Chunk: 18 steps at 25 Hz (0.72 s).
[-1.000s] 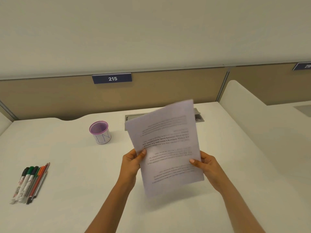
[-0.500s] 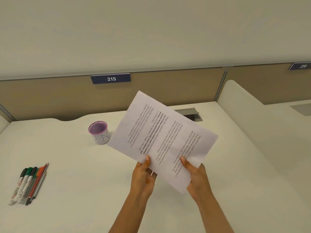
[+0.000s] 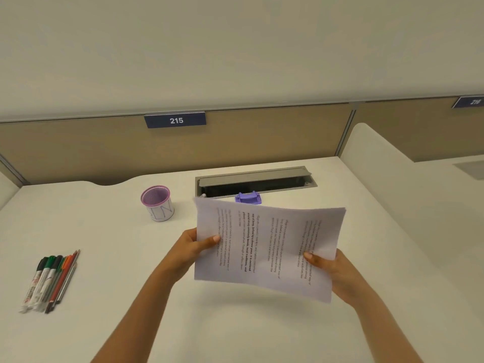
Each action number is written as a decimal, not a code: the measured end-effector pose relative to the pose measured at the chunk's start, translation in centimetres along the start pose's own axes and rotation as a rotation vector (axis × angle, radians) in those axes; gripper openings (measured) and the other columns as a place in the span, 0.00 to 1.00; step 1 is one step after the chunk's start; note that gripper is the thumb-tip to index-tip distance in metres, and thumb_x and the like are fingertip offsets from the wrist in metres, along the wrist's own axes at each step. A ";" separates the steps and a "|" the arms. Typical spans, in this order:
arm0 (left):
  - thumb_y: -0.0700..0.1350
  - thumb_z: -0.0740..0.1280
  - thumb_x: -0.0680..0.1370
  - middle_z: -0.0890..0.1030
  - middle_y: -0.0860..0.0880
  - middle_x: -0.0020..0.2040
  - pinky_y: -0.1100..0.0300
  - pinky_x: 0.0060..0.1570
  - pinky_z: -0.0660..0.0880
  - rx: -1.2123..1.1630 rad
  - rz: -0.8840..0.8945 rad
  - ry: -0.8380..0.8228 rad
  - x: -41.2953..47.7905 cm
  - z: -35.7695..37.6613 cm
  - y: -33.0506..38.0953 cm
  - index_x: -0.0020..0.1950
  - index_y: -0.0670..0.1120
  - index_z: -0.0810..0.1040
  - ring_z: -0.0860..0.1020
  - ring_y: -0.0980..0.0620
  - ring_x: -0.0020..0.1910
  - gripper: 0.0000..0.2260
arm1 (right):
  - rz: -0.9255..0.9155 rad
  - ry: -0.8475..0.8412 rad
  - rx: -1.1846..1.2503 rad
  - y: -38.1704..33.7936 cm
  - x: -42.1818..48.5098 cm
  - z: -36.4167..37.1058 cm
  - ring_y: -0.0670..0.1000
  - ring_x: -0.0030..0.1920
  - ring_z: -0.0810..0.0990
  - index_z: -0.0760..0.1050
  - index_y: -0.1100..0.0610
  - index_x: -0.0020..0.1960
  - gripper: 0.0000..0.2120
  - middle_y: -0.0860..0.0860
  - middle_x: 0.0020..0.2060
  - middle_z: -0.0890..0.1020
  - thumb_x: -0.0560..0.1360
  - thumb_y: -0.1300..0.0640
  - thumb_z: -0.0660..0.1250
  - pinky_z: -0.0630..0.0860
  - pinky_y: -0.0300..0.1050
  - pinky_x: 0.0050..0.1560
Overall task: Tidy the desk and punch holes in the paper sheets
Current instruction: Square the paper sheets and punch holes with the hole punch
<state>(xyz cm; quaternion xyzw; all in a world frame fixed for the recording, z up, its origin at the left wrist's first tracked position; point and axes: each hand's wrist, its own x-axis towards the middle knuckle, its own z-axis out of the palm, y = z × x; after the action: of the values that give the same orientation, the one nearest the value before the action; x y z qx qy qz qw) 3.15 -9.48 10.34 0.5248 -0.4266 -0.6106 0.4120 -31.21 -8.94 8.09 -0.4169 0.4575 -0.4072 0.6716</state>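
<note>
Holding a stack of paper sheets [image 3: 267,247] in mid-air at centre frame, both hands are pinching it from opposite short edges. Left hand [image 3: 192,246] is gripping the left edge, thumb lying on the printed face, fingers hidden behind. Right hand [image 3: 331,271] is gripping the lower right edge, thumb on top as well, fingers behind the sheets. Sheets are turned sideways, so the text lines are running vertically; the stack is tilting slightly, right side lower in the frame. Its shadow is falling on the white desk [image 3: 235,331] below, so the paper is sitting clear of the surface.

Peeking just above the top edge of the sheets, a purple hole punch [image 3: 248,198] is sitting on the desk, mostly covered by the paper, right in front of the open grey cable tray [image 3: 255,180] at upper centre. Left of that, a purple mesh pen cup [image 3: 156,203] with a white label is standing upright, apart from the paper. At lower left of the frame, a row of markers and pencils [image 3: 49,280] is lying side by side on the desk, well apart from both hands. A blue plate reading 215 [image 3: 175,120] is showing on the tan partition [image 3: 78,150] at upper centre-left.
</note>
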 end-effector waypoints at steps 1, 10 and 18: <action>0.42 0.70 0.75 0.85 0.43 0.52 0.48 0.50 0.81 -0.026 0.016 0.029 0.1 0.4 -0.4 0.56 0.43 0.81 0.83 0.41 0.51 0.11 | 0.000 0.005 -0.024 0.0 0.1 0.1 0.61 0.59 0.81 0.76 0.58 0.64 0.31 0.58 0.59 0.82 0.63 0.51 0.78 0.75 0.62 0.62; 0.40 0.72 0.73 0.86 0.46 0.51 0.61 0.47 0.80 -0.086 0.060 0.149 -0.8 1.6 -4.9 0.55 0.43 0.82 0.84 0.47 0.51 0.11 | -0.049 0.139 -0.107 1.8 1.3 -1.1 0.60 0.56 0.82 0.80 0.58 0.59 0.41 0.56 0.54 0.85 0.52 0.38 0.81 0.77 0.55 0.59; 0.49 0.70 0.74 0.86 0.48 0.50 0.51 0.53 0.80 0.013 -0.037 0.144 -0.7 2.6 -7.0 0.55 0.46 0.83 0.83 0.44 0.51 0.12 | 0.049 0.129 -0.119 4.2 1.1 -1.5 0.57 0.58 0.82 0.79 0.56 0.61 0.39 0.53 0.56 0.85 0.55 0.39 0.80 0.74 0.60 0.64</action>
<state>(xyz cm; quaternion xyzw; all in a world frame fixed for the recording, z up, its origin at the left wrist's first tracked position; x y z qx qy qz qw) 0.21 -6.48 4.10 0.5776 -0.3903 -0.5760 0.4269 -31.71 -8.89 3.46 -0.4174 0.5334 -0.3888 0.6246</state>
